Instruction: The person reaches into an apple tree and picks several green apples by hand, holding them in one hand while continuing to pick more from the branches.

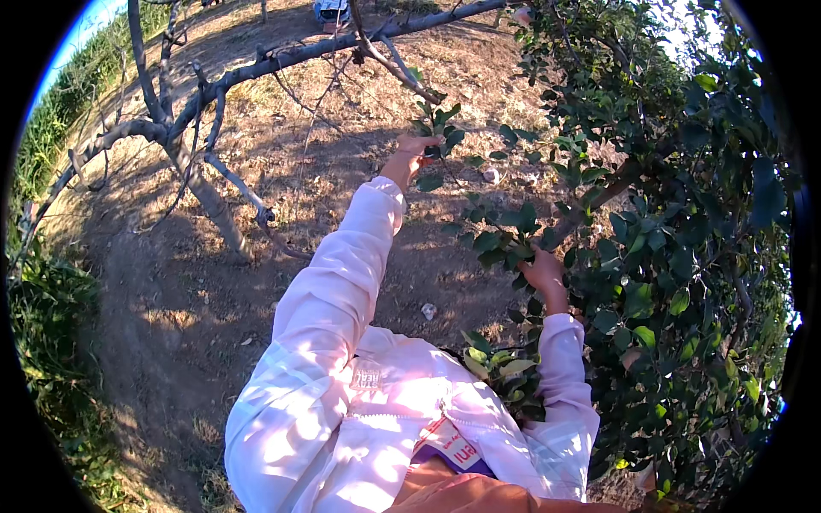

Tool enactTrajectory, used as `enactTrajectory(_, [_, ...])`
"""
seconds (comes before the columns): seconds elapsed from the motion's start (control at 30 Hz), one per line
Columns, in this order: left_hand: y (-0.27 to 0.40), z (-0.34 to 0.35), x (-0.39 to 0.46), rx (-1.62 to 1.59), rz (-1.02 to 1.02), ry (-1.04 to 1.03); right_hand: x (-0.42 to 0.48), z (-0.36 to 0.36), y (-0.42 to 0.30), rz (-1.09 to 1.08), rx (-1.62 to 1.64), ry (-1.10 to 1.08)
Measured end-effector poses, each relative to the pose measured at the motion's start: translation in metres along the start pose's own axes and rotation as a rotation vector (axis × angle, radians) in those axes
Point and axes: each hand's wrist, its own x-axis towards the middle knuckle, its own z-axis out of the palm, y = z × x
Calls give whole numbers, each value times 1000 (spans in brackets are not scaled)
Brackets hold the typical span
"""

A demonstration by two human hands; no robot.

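My left hand [417,151] reaches far forward, its fingers closed on the tip of a leafy shoot [444,123]. Leaves stick out above and below that grip. Nearer to me and further right, my right hand [545,272] has its fingertips closed among the leaves of a low twig [507,238]; foliage partly covers them. Both twigs seem to belong to the dense leafy tree [641,269] on my right. A thick limb [593,202] of it slants up just beyond my right hand.
A mostly bare tree [208,199] stands ahead on the left; its long grey branch [308,54] crosses above my left hand. Pale round things [491,176] and a whitish lump [428,311] lie on the dry soil. Green plants [48,320] edge the left side. Far ahead sits a pale blue object [331,11].
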Motion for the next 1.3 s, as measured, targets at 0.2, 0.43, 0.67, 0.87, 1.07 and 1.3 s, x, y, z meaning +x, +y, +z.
enactTrajectory(0.2, [-2,-3,-36,-112,187,-70,12,6,8,-56,16,75])
enactTrajectory(0.43, [-63,-39,-75,404,849,131,55,13,8,-57,-153,233])
enactTrajectory(0.67, [-71,-50,-109,1501,1068,238,-20,-83,-135,-612,434,582])
enactTrajectory(0.87, [-33,-5,-151,158,853,-402,-51,-110,-210,-834,802,537])
enactTrajectory(1.07, [-64,-37,-169,224,534,-403,-43,-95,-224,-1018,643,655])
enactTrajectory(1.3, [-31,-16,-206,-19,665,-306,-54,-78,-209,-835,877,295])
